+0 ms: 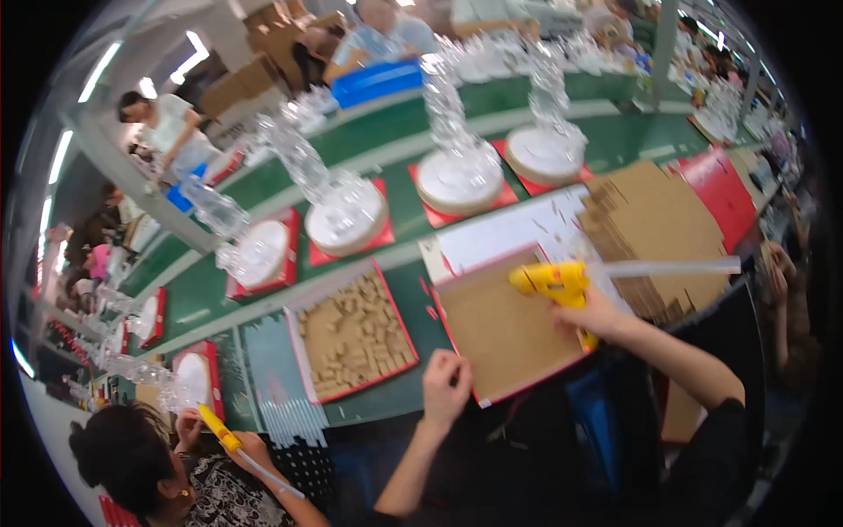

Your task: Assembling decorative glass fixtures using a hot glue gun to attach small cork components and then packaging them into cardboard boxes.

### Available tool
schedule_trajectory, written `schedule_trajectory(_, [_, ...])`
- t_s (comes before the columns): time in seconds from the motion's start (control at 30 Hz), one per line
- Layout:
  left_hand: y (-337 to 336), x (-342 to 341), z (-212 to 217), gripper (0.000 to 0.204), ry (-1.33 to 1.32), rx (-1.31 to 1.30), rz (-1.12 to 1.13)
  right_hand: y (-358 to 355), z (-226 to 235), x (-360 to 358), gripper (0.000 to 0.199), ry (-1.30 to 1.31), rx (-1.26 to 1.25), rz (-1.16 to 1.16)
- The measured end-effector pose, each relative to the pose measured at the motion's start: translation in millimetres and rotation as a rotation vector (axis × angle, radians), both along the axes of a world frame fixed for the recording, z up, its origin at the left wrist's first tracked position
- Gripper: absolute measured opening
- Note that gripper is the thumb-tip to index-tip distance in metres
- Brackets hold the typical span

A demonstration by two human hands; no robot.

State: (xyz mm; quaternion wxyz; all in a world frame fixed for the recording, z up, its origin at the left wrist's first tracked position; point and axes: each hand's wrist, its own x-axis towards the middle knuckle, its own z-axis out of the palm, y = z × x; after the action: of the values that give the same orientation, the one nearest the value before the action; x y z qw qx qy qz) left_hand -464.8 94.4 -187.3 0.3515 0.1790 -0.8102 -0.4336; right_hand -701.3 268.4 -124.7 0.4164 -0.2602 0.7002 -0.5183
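My right hand (595, 309) is wrapped round the handle of a yellow hot glue gun (553, 281). Its nozzle points left, and a long translucent glue stick (676, 267) sticks out of the back. Below the gun lies a shallow red-edged box (479, 338) with a plain brown cardboard inside. My left hand (448, 386) is by the near left corner of this box, its fingers curled and closed; whatever they may pinch is too small to make out. Left of the box is another red-edged box (307, 364) holding many small brown cardboard pieces.
Round white discs (457, 176) with clear crumpled plastic columns stand on red squares along the green table (399, 263). Flat cardboard sheets (659, 220) lie to the right. Several glue sticks (294, 422) lie at left. A co-worker (149, 465) at lower left holds another yellow glue gun (218, 428).
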Motion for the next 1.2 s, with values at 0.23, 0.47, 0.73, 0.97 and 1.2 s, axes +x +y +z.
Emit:
schedule_trajectory(0.23, [-2, -1, -3, 0.001, -0.028, 0.047, -0.004, -9, 21, -6, 0.021, -0.05, 0.114, -0.112])
schedule_trajectory(0.47, [4, 0, -3, 0.002, -0.012, 0.034, -0.021, 1, 14, -13, 0.013, -0.053, 0.157, -0.14])
schedule_trajectory(0.73, [-2, -1, 3, 0.002, -0.023, 0.046, -0.003, -4, 2, -21, 0.012, -0.071, 0.105, -0.143])
schedule_trajectory(0.97, [0, 2, -2, 0.003, -0.025, 0.052, -0.026, 9, -6, -24, 0.018, 0.013, 0.082, -0.123])
schedule_trajectory(1.2, [7, 12, -7, 0.004, -0.032, 0.098, -0.026, 9, 21, -4, 0.027, -0.083, 0.118, -0.208])
